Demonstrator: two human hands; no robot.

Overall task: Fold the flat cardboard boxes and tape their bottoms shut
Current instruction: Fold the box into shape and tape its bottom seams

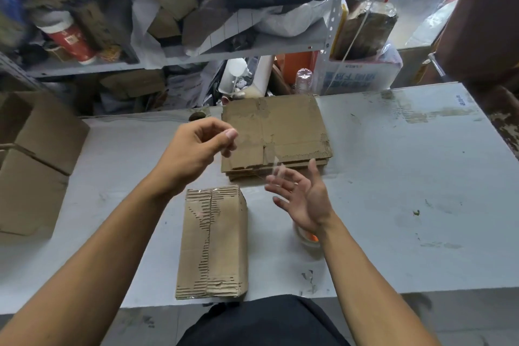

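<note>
hands above a taped box

head view: a folded box (214,241) lay on the grey table (393,177), its seam up, with clear tape over the far end. the left hand (196,149) pinched a strip of clear tape (273,166). the right hand (302,199) was spread, fingers touching the strip. a stack of flat boxes (275,135) lay beyond, a tape roll (307,239) under the right wrist.

Packing storeroom: cluttered shelves (179,56), cartons (36,154).
</note>
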